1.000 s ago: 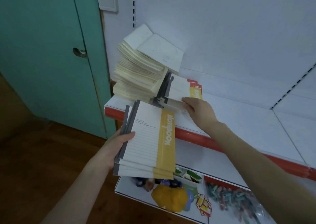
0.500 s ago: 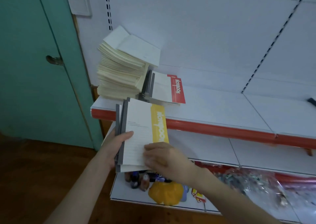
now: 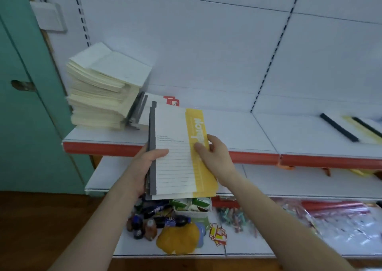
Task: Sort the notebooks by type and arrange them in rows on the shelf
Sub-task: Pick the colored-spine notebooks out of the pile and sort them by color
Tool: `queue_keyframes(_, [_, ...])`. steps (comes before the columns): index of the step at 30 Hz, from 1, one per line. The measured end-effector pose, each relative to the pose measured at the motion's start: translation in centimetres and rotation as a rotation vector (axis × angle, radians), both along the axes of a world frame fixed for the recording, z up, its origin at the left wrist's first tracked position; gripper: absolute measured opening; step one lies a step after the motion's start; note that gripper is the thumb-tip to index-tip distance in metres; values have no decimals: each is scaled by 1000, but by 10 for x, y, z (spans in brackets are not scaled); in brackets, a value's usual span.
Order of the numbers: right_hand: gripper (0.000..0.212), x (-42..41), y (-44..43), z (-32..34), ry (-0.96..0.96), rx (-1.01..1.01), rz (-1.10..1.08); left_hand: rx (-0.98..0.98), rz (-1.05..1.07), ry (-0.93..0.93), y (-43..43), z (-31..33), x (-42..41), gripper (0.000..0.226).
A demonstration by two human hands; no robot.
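Observation:
I hold a small stack of yellow-banded notebooks (image 3: 175, 153) with grey spines in front of the shelf's red edge. My left hand (image 3: 144, 163) grips the stack at its spine side, thumb on the top cover. My right hand (image 3: 215, 157) grips the yellow right edge, thumb on top. On the white shelf (image 3: 237, 130) behind, a tall leaning pile of cream notebooks (image 3: 103, 88) stands at the left. Red-banded notebooks (image 3: 171, 101) lie beside it, mostly hidden by the held stack. More yellow notebooks with dark spines (image 3: 355, 130) lie at the far right.
A green door (image 3: 24, 105) stands to the left of the shelving. The lower shelf (image 3: 248, 248) carries small bottles, a yellow soft item (image 3: 177, 239), a green-and-white box and bagged coloured clips (image 3: 235, 217). Wooden floor shows below left.
My right hand moved from the stack's lower front to its right edge, and both hands lifted the stack higher toward the shelf. The view has swung right, showing notebooks at the far right.

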State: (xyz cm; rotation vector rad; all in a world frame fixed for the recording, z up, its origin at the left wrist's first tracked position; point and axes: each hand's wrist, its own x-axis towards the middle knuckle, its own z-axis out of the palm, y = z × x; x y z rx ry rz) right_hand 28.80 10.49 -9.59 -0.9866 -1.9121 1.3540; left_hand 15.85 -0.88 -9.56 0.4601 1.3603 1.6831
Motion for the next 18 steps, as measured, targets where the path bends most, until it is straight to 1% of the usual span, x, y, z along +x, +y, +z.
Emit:
queue_keyframes(2, [16,43,20,4,21,5,-61,7,-78,3,28,5,38,30])
queue_keyframes(5, [18,114,51,11,19,-1,-156,4,-135,-11,72,9,101,25])
queue_keyframes(8, [21,185,81,16,4,20,-263,3,-191,12,115,9,167,29])
queue_keyframes(12, [20,272,113,21,-52,67,-409,45,-240,139,171,6,245,35])
queue_keyframes(16, [14,339,152,23,-139,131,-554,71,-325,318,227,2,309,43])
queue_keyframes(18, [20,365,173,21,-180,139,-606,100,-363,381,255,-2,333,47])
